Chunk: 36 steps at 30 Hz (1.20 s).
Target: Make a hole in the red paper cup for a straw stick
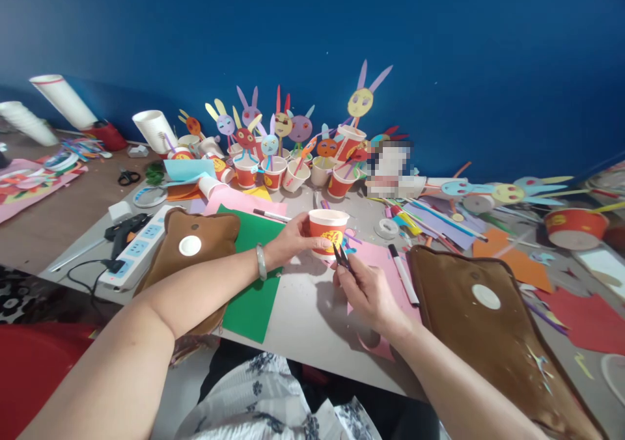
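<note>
My left hand (289, 238) is wrapped round an upright red and white paper cup (328, 230) that stands on the grey table (303, 310). My right hand (367, 290) is closed on small dark scissors (340, 256), whose blades point up at the cup's lower right side. A pink paper sheet (378, 258) lies under and beside the right hand. A green sheet (254, 297) lies under my left wrist, which wears a pale bangle (262, 261).
Brown pouches lie at left (190, 245) and right (483, 316). Several cups with paper bunny heads on sticks (293, 147) stand at the back. A marker (403, 274), a power strip (139, 245), a glue gun (124, 226), black scissors (128, 178) and paper scraps lie around.
</note>
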Available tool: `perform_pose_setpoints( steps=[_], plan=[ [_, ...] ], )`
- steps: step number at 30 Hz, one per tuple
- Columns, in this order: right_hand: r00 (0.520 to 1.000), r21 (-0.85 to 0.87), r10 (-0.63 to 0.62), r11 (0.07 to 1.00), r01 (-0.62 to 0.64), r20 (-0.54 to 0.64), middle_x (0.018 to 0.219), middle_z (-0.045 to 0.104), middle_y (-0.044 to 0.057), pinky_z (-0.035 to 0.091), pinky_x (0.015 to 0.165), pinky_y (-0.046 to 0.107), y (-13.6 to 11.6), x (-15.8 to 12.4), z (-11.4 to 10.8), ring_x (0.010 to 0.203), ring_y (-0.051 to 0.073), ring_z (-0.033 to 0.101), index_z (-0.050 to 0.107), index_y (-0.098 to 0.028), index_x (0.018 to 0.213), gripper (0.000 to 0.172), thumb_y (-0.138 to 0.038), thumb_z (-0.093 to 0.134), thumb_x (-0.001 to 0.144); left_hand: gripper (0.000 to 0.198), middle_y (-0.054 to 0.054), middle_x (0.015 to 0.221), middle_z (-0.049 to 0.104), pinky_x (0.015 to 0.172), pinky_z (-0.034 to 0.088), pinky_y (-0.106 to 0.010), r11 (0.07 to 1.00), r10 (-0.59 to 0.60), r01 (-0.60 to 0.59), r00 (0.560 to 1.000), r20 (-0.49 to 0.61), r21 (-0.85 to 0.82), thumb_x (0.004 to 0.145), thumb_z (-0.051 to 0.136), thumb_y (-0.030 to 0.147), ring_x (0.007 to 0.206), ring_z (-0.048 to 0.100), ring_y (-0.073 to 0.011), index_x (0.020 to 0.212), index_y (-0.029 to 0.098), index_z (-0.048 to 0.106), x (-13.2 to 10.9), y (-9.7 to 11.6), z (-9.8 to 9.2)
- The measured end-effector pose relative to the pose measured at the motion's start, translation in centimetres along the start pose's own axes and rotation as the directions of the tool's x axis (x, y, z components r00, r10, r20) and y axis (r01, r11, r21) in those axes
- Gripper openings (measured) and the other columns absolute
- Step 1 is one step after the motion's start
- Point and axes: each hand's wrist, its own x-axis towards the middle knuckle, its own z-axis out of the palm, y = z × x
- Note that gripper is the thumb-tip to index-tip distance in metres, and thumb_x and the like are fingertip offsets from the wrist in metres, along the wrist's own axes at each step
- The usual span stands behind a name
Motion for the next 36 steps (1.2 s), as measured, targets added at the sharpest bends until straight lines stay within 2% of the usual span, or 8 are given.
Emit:
perform_pose_setpoints(
  steps=[4, 9, 12, 18, 21, 27, 32, 36],
  plan=[
    [0.998, -0.008, -0.019, 1.0, 0.019, -0.06, 0.055, 0.053, -0.002, 0.036, 0.051, 0.028, 0.2, -0.3, -0.1, 0.047, 0.014, 0.048, 0.043, -0.024, 0.081, 0.023, -0.036, 0.035, 0.098, 0.066, -0.014, 0.11, 0.07, 0.09, 0.052, -0.044, 1.0, -0.014, 0.014, 1.0, 0.014, 0.007, 0.054, 0.09, 0.022, 0.099, 0.067, -0.0258, 0.114, 0.012, 0.062, -0.2, 0.4, 0.2],
    [0.987, -0.105, -0.021, 0.994, 0.004, -0.16, 0.053, 0.048, -0.004, 0.028, 0.047, 0.028, 0.5, -0.1, -0.2, 0.044, 0.014, 0.042, 0.04, -0.024, 0.079, 0.017, -0.029, 0.036, 0.095, 0.066, -0.013, 0.109, 0.071, 0.088, 0.053, -0.043, 1.0, -0.006, 0.006, 1.0, 0.008, 0.014, 0.054, 0.091, 0.021, 0.096, 0.068, -0.0247, 0.112, 0.013, 0.061, -0.2, 0.4, 0.2],
    [0.993, -0.095, -0.033, 0.995, 0.022, -0.117, 0.052, 0.044, -0.006, 0.028, 0.046, 0.028, 0.5, 0.2, 0.1, 0.043, 0.013, 0.041, 0.04, -0.024, 0.081, 0.016, -0.029, 0.036, 0.096, 0.065, -0.011, 0.103, 0.071, 0.087, 0.053, -0.042, 1.0, -0.001, 0.001, 1.0, -0.024, 0.022, 0.052, 0.092, 0.02, 0.093, 0.068, -0.0236, 0.109, 0.013, 0.061, 0.0, 0.2, 0.1],
    [1.0, -0.005, -0.007, 1.0, 0.007, -0.024, 0.065, 0.062, 0.0, 0.042, 0.059, 0.029, 0.2, 0.6, 0.5, 0.055, 0.016, 0.056, 0.043, -0.023, 0.088, 0.022, -0.037, 0.032, 0.101, 0.059, -0.008, 0.098, 0.072, 0.085, 0.053, -0.04, 0.999, 0.017, -0.015, 0.998, -0.053, 0.036, 0.053, 0.091, 0.022, 0.089, 0.068, -0.0212, 0.103, 0.013, 0.06, 0.1, -0.1, -0.1],
    [1.0, 0.027, 0.02, 0.999, -0.02, 0.006, 0.064, 0.06, -0.001, 0.042, 0.056, 0.029, 0.3, 0.7, 0.5, 0.054, 0.016, 0.054, 0.043, -0.024, 0.087, 0.023, -0.039, 0.032, 0.1, 0.059, -0.008, 0.097, 0.072, 0.086, 0.052, -0.041, 0.999, 0.028, -0.026, 0.998, -0.054, 0.036, 0.054, 0.091, 0.022, 0.089, 0.067, -0.0211, 0.103, 0.014, 0.06, 0.2, -0.2, -0.3],
    [0.999, 0.013, 0.038, 0.999, -0.038, 0.025, 0.066, 0.057, -0.001, 0.039, 0.052, 0.028, 1.2, 0.7, 0.7, 0.054, 0.015, 0.051, 0.044, -0.023, 0.088, 0.014, -0.033, 0.039, 0.097, 0.058, -0.008, 0.101, 0.071, 0.09, 0.05, -0.041, 0.997, 0.057, -0.053, 0.996, -0.062, 0.063, 0.054, 0.091, 0.021, 0.094, 0.066, -0.0216, 0.102, 0.014, 0.06, 0.4, -0.2, -0.5],
    [0.994, 0.142, 0.065, 0.987, -0.076, 0.082, 0.071, 0.062, 0.0, 0.04, 0.05, 0.027, 0.9, 0.6, 0.8, 0.052, 0.013, 0.052, 0.049, -0.021, 0.096, 0.02, -0.04, 0.04, 0.098, 0.057, -0.008, 0.1, 0.071, 0.089, 0.051, -0.039, 0.996, 0.059, -0.055, 0.996, -0.067, 0.067, 0.054, 0.09, 0.02, 0.093, 0.065, -0.0206, 0.102, 0.014, 0.06, 0.4, -0.2, -0.4],
    [0.989, 0.195, 0.097, 0.974, -0.118, 0.114, 0.074, 0.063, 0.001, 0.041, 0.047, 0.025, 0.5, 0.7, 0.8, 0.048, 0.011, 0.051, 0.05, -0.021, 0.092, 0.022, -0.041, 0.044, 0.097, 0.055, -0.007, 0.098, 0.071, 0.085, 0.052, -0.038, 0.996, 0.059, -0.055, 0.996, -0.066, 0.064, 0.055, 0.089, 0.02, 0.091, 0.065, -0.0203, 0.101, 0.014, 0.06, 0.3, -0.2, -0.4]
  ],
)
